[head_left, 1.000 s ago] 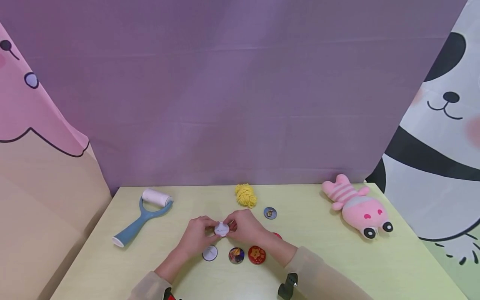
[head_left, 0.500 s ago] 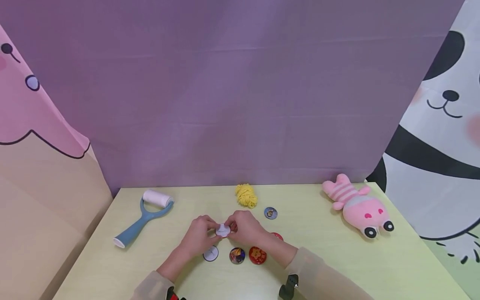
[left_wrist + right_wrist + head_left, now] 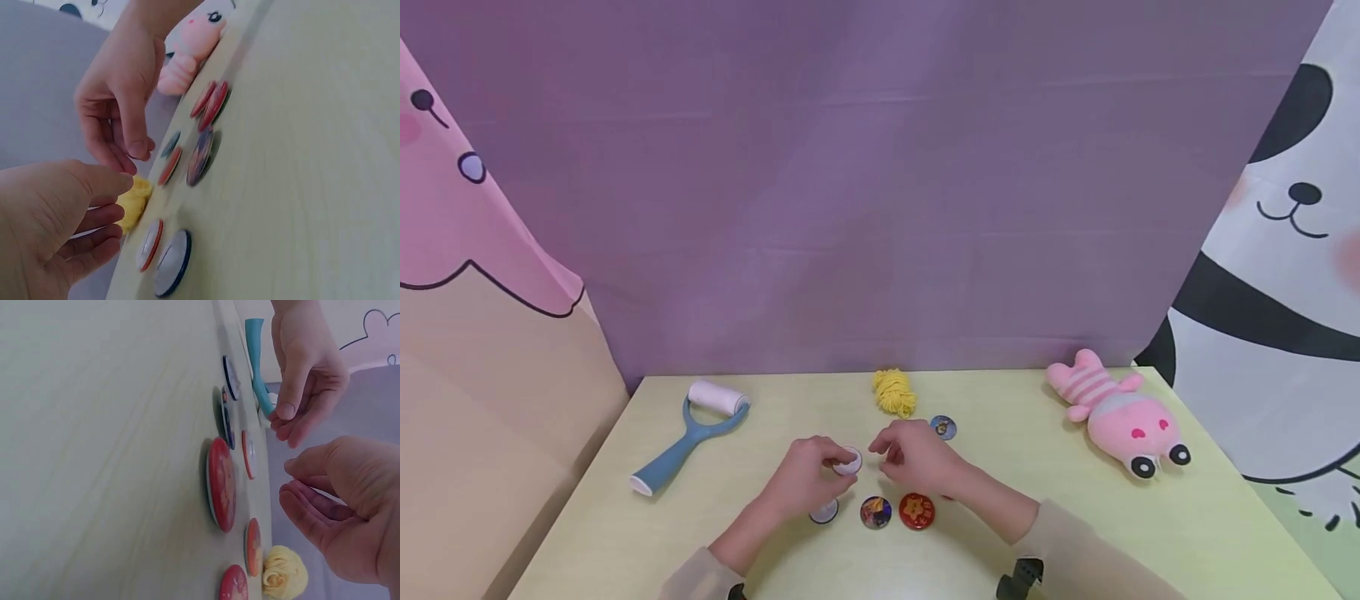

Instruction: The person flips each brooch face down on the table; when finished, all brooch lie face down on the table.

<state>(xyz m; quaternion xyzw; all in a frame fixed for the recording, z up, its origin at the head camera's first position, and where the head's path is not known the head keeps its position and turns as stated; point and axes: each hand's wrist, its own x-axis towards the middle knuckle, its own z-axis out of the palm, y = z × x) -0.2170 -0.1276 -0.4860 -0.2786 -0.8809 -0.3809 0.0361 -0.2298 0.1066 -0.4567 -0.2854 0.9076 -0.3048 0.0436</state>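
Observation:
A round white badge (image 3: 849,462) with a red rim lies flat on the table beside my left hand (image 3: 808,475). In the left wrist view a gap shows between that hand's relaxed fingers and the white badge (image 3: 150,245). My right hand (image 3: 919,457) hovers to the right of it, fingers loosely bent and holding nothing. Partly behind the left hand is another white badge (image 3: 823,512) with a dark rim. A dark multicoloured badge (image 3: 876,512) and a red badge (image 3: 917,511) lie nearer the front. The right wrist view shows an orange badge (image 3: 252,547) and another red badge (image 3: 234,584).
A blue badge (image 3: 944,427) lies just behind the right hand. Yellow yarn (image 3: 894,392) sits at the back edge. To the left is a blue-handled roller (image 3: 681,450); to the right, a pink plush toy (image 3: 1116,412). A purple cloth (image 3: 880,208) hangs behind the table.
Both hands held the white badge between their fingertips before. Now it lies released on the table, and the right hand has drawn away to the right. The left hand stays close by.

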